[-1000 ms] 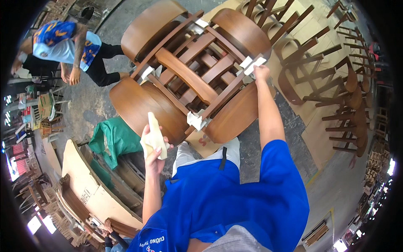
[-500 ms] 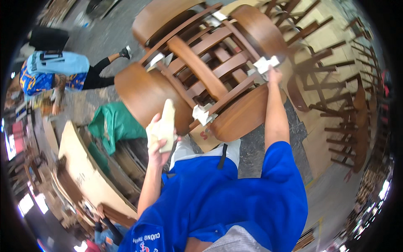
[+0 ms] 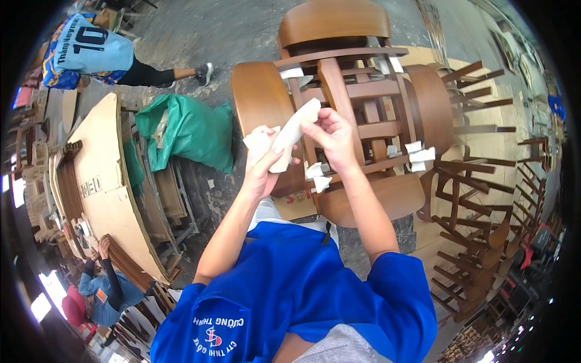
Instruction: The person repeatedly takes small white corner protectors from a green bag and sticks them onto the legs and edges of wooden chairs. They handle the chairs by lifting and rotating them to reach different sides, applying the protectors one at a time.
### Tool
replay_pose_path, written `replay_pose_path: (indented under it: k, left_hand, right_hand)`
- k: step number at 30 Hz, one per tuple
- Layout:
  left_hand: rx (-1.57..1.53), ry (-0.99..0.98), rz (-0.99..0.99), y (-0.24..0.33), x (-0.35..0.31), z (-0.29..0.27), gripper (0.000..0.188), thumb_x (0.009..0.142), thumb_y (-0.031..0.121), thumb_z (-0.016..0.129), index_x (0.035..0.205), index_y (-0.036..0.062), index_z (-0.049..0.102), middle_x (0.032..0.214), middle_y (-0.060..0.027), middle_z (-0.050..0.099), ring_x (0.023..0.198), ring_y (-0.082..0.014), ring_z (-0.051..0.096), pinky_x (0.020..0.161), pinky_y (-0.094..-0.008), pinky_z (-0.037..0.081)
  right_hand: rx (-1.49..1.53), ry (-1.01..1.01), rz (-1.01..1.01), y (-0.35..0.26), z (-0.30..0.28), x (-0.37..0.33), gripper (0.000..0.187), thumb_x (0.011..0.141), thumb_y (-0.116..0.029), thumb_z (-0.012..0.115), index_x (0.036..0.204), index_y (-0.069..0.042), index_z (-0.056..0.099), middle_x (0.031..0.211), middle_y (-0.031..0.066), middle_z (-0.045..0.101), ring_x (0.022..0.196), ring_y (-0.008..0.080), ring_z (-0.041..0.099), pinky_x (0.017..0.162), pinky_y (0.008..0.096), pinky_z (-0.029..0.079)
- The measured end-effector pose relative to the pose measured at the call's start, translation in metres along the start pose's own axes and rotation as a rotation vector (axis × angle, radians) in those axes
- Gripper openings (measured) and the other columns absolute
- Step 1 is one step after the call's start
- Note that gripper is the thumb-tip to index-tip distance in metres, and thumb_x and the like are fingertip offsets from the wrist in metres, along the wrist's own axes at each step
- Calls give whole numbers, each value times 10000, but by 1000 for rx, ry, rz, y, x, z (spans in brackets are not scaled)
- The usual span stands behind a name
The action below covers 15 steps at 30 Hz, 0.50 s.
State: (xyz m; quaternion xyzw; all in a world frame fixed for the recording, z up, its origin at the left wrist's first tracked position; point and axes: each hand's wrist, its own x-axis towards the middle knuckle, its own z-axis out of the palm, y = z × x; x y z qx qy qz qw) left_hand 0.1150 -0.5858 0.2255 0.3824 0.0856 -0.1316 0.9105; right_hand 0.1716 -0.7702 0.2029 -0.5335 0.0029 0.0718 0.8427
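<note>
In front of my body, my left hand [image 3: 261, 166] grips a small stack of white foam sheets [image 3: 295, 132]. The fingers of my right hand [image 3: 334, 138] pinch the upper end of the same sheets. Just beyond both hands stands a stack of brown wooden chairs [image 3: 375, 128], with curved panels facing outward and slatted frames between them. Folded white pieces sit at corners of the frames: one pad [image 3: 419, 156] at the right, another [image 3: 317, 175] near my right wrist, and one [image 3: 292, 73] at the far left.
A green sack [image 3: 193, 130] stands on the floor to the left, beside a large cardboard sheet [image 3: 106, 175]. Rows of upturned wooden chairs [image 3: 478, 187] fill the right side. One person in light blue [image 3: 97, 48] is at the far left; another person [image 3: 112, 290] works at the lower left.
My right hand has left the pad at the chairs' right corner and come back to the foam sheets in my left hand. The view has shifted, so the chairs appear farther right.
</note>
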Motion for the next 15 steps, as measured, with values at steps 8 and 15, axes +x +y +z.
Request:
replay_pose_path:
  k: [8,15]
  left_hand:
    - [-7,76,48,39,-19,-82,394,1012,115,618,1357,134,429,1297,-206,583,1058,-324,675,835,-492,629]
    - [59,294,12,50,-39,-117,549,1008,169,650,1478,113,371,1423,-300,544,1123,-411,695,860,-561,622]
  right_hand:
    - [-73,575,54,139,-85,212,356,985,-149,726,1225,38,540,953,127,704,679,184,704,552,290,548]
    - [-469,602,198,227,-82,292,369,999,-205,705,1224,32,535,981,234,727,655,248,756,495,306,599]
